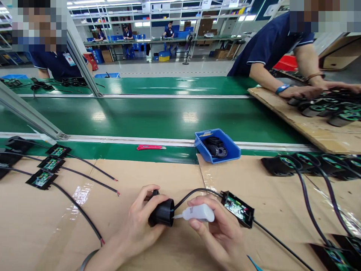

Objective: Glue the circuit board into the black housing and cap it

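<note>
My left hand (142,216) is wrapped round a black cylindrical housing (165,213), whose open end faces right. Between the fingers of my right hand (218,229) is a small white glue bottle (201,213), tilted so that its thin nozzle meets the housing's rim or lies just at it. From the housing a black cable runs right to a rectangular black case (238,209) with a green circuit board in it. Another cable leaves that case toward the lower right. What lies inside the housing is hidden.
A blue bin (218,146) of black rings and a red utility knife (150,147) lie beyond my hands. Circuit cases (42,178) with cables sit left, black housings (282,165) right. A co-worker's hands (307,90) handle parts on a cardboard-covered board (293,120). A metal post (31,109) stands left.
</note>
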{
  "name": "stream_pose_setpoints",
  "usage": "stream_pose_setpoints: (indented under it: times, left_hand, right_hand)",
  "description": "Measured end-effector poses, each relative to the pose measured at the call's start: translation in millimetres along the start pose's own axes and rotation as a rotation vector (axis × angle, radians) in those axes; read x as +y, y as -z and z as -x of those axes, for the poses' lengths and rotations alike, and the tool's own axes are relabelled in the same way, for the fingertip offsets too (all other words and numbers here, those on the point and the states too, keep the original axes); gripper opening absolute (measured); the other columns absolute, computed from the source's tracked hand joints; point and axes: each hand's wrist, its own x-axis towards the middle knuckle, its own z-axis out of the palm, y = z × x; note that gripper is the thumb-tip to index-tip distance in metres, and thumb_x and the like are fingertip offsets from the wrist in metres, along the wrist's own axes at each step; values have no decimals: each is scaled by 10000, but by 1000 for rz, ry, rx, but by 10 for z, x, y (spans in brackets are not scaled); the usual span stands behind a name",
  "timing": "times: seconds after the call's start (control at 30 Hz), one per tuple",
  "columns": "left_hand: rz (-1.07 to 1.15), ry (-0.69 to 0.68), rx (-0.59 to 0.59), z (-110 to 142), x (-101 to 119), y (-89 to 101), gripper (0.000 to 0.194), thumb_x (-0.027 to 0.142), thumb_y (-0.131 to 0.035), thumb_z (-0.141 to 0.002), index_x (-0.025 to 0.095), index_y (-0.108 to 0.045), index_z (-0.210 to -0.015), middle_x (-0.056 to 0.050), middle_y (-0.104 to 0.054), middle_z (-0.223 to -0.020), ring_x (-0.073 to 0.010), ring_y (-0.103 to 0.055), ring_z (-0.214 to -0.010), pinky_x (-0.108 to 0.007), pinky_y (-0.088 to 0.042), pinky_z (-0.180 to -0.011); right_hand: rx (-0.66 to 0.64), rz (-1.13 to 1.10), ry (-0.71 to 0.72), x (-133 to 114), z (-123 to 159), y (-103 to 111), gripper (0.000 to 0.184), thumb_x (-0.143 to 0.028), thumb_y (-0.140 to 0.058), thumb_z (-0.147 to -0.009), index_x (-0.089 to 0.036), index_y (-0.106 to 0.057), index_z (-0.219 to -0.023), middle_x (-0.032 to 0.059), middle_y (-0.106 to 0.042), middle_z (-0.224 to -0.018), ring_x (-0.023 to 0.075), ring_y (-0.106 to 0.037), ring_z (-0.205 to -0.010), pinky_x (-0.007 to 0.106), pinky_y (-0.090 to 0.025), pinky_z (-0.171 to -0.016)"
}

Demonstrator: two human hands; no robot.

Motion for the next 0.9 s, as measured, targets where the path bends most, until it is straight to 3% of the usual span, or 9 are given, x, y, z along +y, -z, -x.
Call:
stream_pose_setpoints:
  times: [0.47,0.7,0.9]
  left_hand:
    - [6,-2,-9,9,-4,1,514,35,-579,-733,258,-560,-1195,-109,-501,-1273,-230,-641,-1078,-337,-586,-886]
    - [5,12,-13,11,0,5,520,26,-563,-721,252,-579,-1188,-105,-507,-1270,-227,-634,-1093,-328,-578,-896]
    - [30,16,-11,19,-9,-9,557,7,-563,-709,270,-578,-1199,-96,-516,-1267,-217,-620,-1097,-331,-565,-907]
  right_hand:
    - [-1,71,66,-78,-63,6,215,-174,-602,-907,-234,-580,-1113,35,-669,-888,162,-632,-742,251,-523,-640]
    - [-33,8,3,-114,-53,21,162,-228,-579,-939,-253,-569,-1098,14,-661,-880,136,-618,-714,219,-502,-611]
    - [-15,91,109,-96,-88,32,213,-162,-593,-908,-228,-563,-1108,33,-663,-862,151,-626,-721,233,-516,-619]
